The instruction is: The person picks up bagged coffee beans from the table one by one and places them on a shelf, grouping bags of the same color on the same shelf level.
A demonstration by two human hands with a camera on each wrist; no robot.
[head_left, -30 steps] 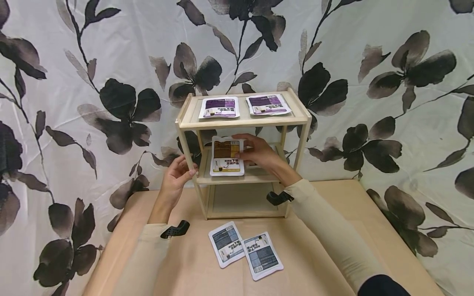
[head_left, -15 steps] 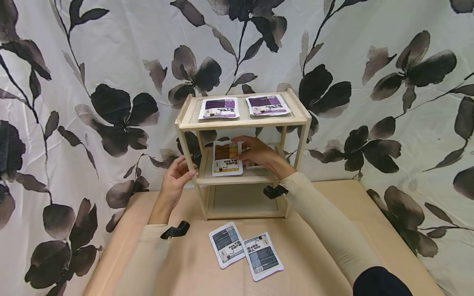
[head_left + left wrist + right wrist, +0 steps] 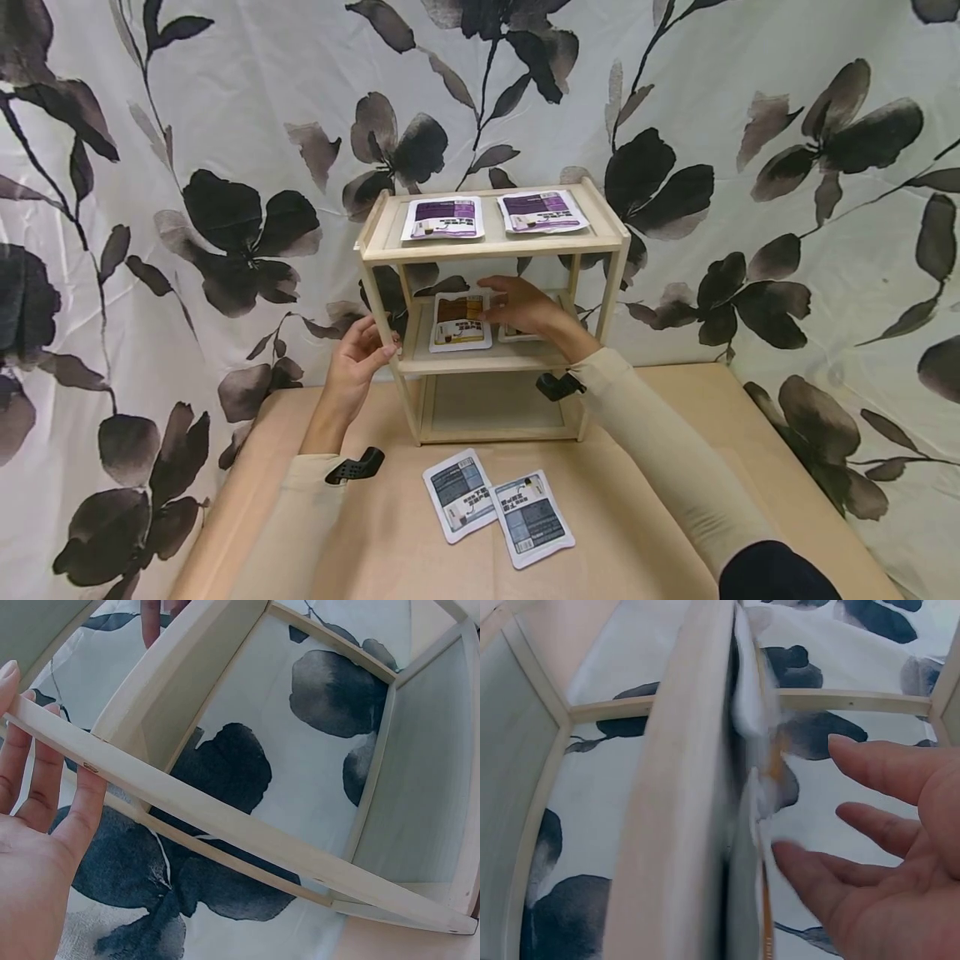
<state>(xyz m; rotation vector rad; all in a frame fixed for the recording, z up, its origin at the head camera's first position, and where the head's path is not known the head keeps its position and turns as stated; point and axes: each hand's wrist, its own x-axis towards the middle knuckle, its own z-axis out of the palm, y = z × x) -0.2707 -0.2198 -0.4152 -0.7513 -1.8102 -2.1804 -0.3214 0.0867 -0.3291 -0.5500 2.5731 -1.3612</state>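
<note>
Brown and white, the packet (image 3: 460, 325) on the left of your middle shelf (image 3: 480, 365) now looks flat, printed side up; a second ago you had it tipped up at the shelf's front, gripped along its right edge. Your right hand (image 3: 528, 308) has since loosened: its fingers are straight and spread, close by that edge, though blur in the right wrist view leaves any last touch uncertain. I'd judge this packet's placing all but done, with only a small straightening possibly wanted.

Your left hand (image 3: 356, 354) hasn't shifted; its thumb and fingers hold the left front post (image 3: 225, 817) of the wooden rack (image 3: 491, 251) between them, presumably to steady it.

Beside the brown packet, a second packet (image 3: 516, 335) lies partly hidden beneath your right hand, so the middle shelf appears to have its pair, matching the two purple packets (image 3: 444, 218) on top, which have stayed put. Both blue-grey packets (image 3: 532, 518) remain on the table (image 3: 622, 500) in front of the rack, one overlapping the other's corner, so that pair looks like the part of the work yet to be done
</note>
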